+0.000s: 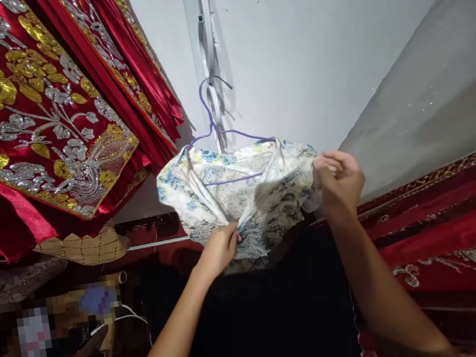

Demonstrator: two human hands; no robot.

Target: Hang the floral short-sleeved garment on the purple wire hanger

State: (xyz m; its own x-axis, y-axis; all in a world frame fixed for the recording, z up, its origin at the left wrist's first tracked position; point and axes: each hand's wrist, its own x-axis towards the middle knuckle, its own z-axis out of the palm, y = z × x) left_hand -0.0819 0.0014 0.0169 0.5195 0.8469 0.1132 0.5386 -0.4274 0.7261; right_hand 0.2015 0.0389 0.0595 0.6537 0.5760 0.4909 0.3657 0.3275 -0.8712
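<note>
Purple, the hanger [212, 126] bore on its ends the floral blouse [266, 222] we seemingly straightened, left hand [221, 247] pinching neckline [204, 192], right hand [341, 179] sleeve [308, 167], the next move needing even tension.

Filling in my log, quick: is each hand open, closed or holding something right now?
Left hand: closed, pinching the front of the floral garment.
Right hand: closed, pinching the outer edge of its sleeve.

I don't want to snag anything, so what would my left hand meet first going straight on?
The white fabric garment with blue-and-yellow flowers, whose front your left hand pinches, likely comes first; depth beyond is unclear.
</note>
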